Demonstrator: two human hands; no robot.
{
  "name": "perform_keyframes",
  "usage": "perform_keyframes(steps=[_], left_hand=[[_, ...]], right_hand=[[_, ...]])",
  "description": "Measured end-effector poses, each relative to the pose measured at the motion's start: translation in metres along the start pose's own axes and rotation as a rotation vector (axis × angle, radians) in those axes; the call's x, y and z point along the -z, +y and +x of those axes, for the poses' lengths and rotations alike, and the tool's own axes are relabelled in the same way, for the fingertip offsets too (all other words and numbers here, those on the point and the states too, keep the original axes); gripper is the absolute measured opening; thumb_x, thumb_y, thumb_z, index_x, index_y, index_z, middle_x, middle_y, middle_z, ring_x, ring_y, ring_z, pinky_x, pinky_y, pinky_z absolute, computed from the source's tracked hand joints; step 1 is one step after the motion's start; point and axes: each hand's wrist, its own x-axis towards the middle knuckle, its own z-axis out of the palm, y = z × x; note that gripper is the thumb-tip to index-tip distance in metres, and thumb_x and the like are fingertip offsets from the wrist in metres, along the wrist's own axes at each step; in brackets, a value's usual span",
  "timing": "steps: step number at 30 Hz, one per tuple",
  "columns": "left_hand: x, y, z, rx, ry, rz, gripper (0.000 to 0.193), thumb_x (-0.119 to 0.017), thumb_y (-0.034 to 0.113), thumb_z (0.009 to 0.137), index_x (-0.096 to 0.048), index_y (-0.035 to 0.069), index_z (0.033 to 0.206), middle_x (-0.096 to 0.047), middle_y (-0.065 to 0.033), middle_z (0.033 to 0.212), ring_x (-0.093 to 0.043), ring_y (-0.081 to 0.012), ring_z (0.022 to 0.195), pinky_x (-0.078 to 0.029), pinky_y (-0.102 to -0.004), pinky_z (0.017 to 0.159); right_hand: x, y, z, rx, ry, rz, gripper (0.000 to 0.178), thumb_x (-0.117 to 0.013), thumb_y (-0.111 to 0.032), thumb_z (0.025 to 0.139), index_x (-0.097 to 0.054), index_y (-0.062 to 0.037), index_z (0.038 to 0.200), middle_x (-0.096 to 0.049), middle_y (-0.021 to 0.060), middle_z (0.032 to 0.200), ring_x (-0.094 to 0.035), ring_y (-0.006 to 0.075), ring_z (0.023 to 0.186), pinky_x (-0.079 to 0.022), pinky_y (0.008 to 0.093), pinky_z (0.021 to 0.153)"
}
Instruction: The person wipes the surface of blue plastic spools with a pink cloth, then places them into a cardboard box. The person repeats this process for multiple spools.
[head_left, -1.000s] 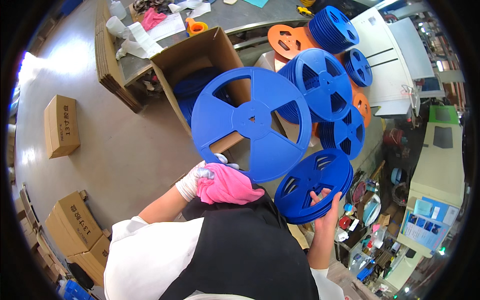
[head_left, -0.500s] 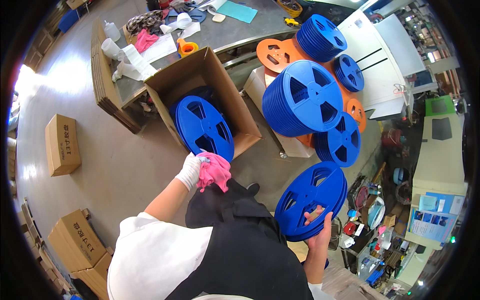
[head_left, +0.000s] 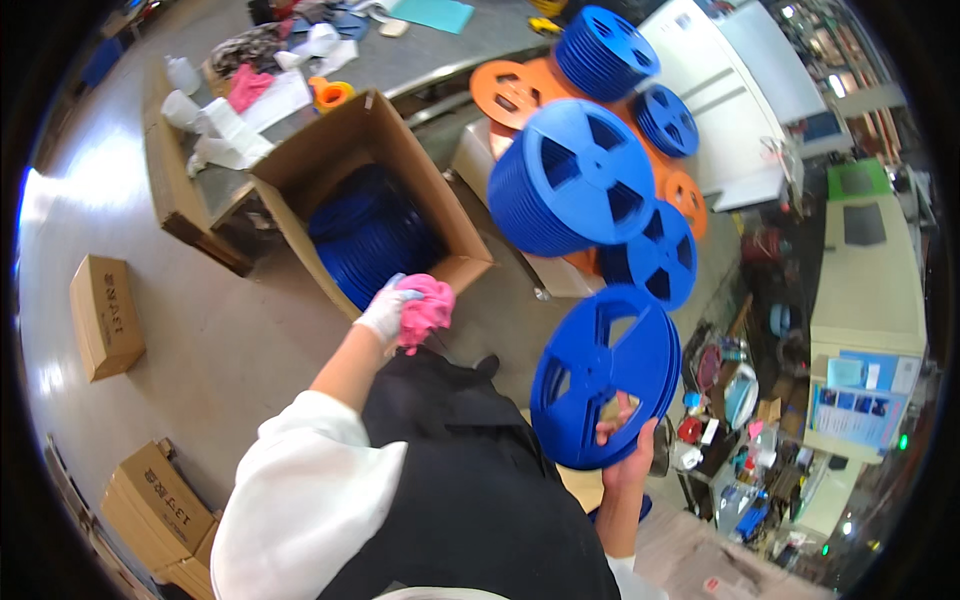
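Note:
My left hand [head_left: 392, 308], in a white glove, grips a crumpled pink cloth [head_left: 427, 311] just in front of an open cardboard box [head_left: 400, 150]. Several blue reels [head_left: 370, 240] stand on edge inside that box. My right hand [head_left: 622, 422] holds a small stack of blue reels [head_left: 600, 375] upright at my right side, fingers through a cut-out near the hub. A tall stack of blue reels [head_left: 575, 180] stands just beyond it.
More blue reels [head_left: 660, 255] and orange reels [head_left: 510, 92] stand behind the tall stack. A grey table [head_left: 470, 45] with rags, a pink cloth and an orange tape roll runs along the top. Closed cartons [head_left: 105, 315] lie on the floor at left. Machines and cluttered shelves fill the right side.
The large blue reel held up by my left hand has gone down into the open box. My left hand now keeps only the pink cloth. The right hand still holds its reels.

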Motion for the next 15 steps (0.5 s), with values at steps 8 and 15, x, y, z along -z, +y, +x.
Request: perform_keyframes(steps=[8, 15], left_hand=[[-0.002, 0.064, -0.096, -0.253, -0.158, 0.08, 0.095, -0.07, -0.009, 0.073, -0.028, 0.01, 0.155, -0.048, -0.016, 0.144, -0.051, -0.0285, 0.131, -0.041, -0.0385, 0.111], [-0.058, 0.086, -0.141, -0.305, -0.174, 0.202, 0.071, -0.075, 0.009, 0.083, -0.044, 0.013, 0.146, -0.056, -0.0055, 0.133, -0.056, -0.0168, 0.12, -0.044, -0.0301, 0.104]], right_hand=[[0.007, -0.045, 0.012, 0.127, -0.309, 0.353, 0.059, -0.043, -0.058, 0.1, -0.057, -0.0015, 0.1, -0.027, 0.026, 0.158, -0.049, 0.0109, 0.053, -0.038, 0.025, 0.05], [-0.004, -0.039, 0.012, 0.0, -0.332, 0.641, 0.056, -0.044, -0.057, 0.101, -0.054, -0.0013, 0.094, -0.032, 0.0266, 0.156, -0.044, 0.0078, 0.048, -0.035, 0.0244, 0.048]])
